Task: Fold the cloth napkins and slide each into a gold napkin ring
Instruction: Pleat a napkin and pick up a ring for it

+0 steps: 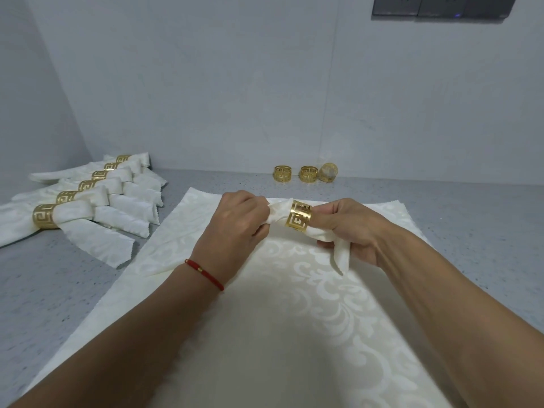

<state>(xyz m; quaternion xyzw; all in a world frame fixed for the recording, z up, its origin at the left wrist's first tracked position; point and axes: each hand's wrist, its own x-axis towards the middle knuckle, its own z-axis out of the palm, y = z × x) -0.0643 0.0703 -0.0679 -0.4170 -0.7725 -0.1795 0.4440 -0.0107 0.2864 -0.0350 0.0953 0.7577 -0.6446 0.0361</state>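
Gold ring sits around the napkin; left hand fingers pinch its tip, right hand fingers grip its tail just behind the ring.

A gathered cream napkin is pinched at one end by the left hand; a gold ring sits around it, held by the right hand, fingers curled over the trailing end. A flat napkin lies beneath on the grey counter. Six ringed napkins are ranged at left. Three spare rings stand by the wall
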